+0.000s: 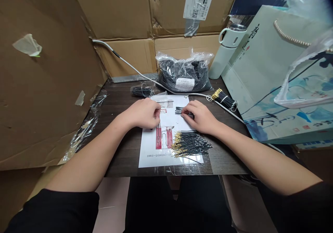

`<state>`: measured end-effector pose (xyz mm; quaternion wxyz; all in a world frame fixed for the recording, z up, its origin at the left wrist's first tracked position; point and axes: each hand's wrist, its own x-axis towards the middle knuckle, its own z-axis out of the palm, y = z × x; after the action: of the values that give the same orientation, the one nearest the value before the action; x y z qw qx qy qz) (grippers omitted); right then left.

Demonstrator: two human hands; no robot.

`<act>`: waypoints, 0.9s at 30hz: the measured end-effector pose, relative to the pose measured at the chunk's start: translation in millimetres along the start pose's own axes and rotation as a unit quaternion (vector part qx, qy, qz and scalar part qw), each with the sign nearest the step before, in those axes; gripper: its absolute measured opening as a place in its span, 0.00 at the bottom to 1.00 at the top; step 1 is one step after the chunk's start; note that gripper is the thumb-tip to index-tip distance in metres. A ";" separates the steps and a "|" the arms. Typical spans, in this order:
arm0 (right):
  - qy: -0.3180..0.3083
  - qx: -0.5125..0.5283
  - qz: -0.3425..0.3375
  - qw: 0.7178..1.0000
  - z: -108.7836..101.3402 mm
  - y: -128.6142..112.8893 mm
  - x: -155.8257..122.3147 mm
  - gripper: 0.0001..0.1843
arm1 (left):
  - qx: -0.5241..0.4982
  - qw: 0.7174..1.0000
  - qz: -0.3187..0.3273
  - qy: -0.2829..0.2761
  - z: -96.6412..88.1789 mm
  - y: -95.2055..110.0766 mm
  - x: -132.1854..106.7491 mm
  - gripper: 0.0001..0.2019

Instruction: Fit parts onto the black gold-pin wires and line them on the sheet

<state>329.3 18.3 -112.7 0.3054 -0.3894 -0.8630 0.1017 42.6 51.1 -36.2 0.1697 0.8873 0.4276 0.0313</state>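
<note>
My left hand (146, 113) is closed in a pinch over the left side of a printed paper sheet (145, 156). Whatever it may hold is hidden by the fingers. On the sheet's right side, my right hand (201, 117) has its fingers closed around a few short black wires (178, 110), whose ends stick out to the left. Below it lies a loose pile of black wires (194, 143) with gold-coloured ends pointing left. Red-and-clear plastic pieces (164, 137) show on the sheet beside the pile; I cannot tell whether they are printed or real.
Behind the hands stands a clear bag of black wires (184, 73), with a white cable (135, 70) running past it. Wire bundles lie at left (142, 91) and right (225, 99). A pale bottle (223, 58) and paper bag (260, 70) stand right; cardboard walls (117, 11) enclose the table.
</note>
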 end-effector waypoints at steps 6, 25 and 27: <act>0.007 -0.036 0.009 0.999 -4.7 0.3 -0.1 0.04 | -0.077 0.994 0.038 -0.067 -12.2 -12.1 -5.1 0.07; -0.221 0.112 -0.009 0.969 -35.3 -31.7 -5.8 0.04 | -0.068 0.996 0.034 -0.055 -1.5 -11.5 -1.6 0.04; -0.227 0.097 -0.003 0.969 -34.9 -32.3 -6.5 0.04 | -0.092 0.994 0.051 -0.041 3.2 -5.5 -0.3 0.03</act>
<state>334.0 -10.5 -74.6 0.1381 -0.3219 -0.8971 0.2692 38.9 53.2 -41.0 0.2667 0.8892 0.3693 0.0426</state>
